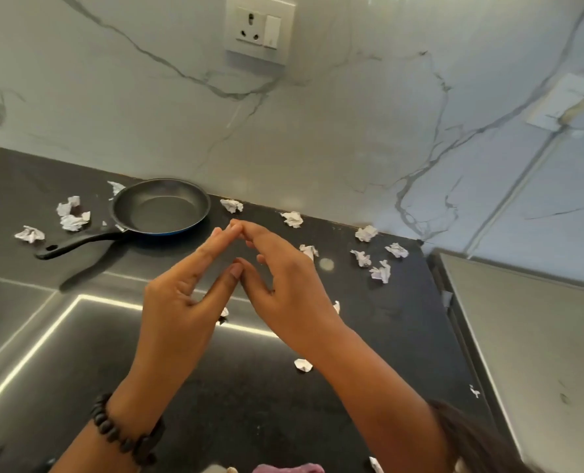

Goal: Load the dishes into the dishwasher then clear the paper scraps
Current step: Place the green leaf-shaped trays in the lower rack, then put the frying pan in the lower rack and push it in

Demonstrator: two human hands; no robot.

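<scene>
On your far left, crumpled white paper scraps (pixel 74 215) lie on the dark, speckled stone worktop (pixel 379 336), each one a small creased ball. Just right of them sits a round black frying pan (pixel 161 208) with a blue outer wall and a smooth non-stick base; its long black handle points down-left and ends in a hanging hole. One scrap peeks out from behind the pan's far rim.

In the middle, your left hand (pixel 184 302) and right hand (pixel 283 288) are raised above the worktop, fingertips touching in a tent shape. Both grips are loose, fingers nearly straight, clamped on nothing. A dark beaded bracelet (pixel 126 435) circles your left wrist. Your hands hide part of the worktop; a small scrap shows just under the left palm, though how much of it lies hidden is hard to say.

A bright strip of reflected light crosses the glossy surface below your hands. Right of them, more scraps scatter along the back edge and toward the corner, well apart from the pan. Behind stands a white marble wall (pixel 352 131) with grey veins and a white socket plate (pixel 259 29). At far right lies a brushed metal surface (pixel 529 336).
</scene>
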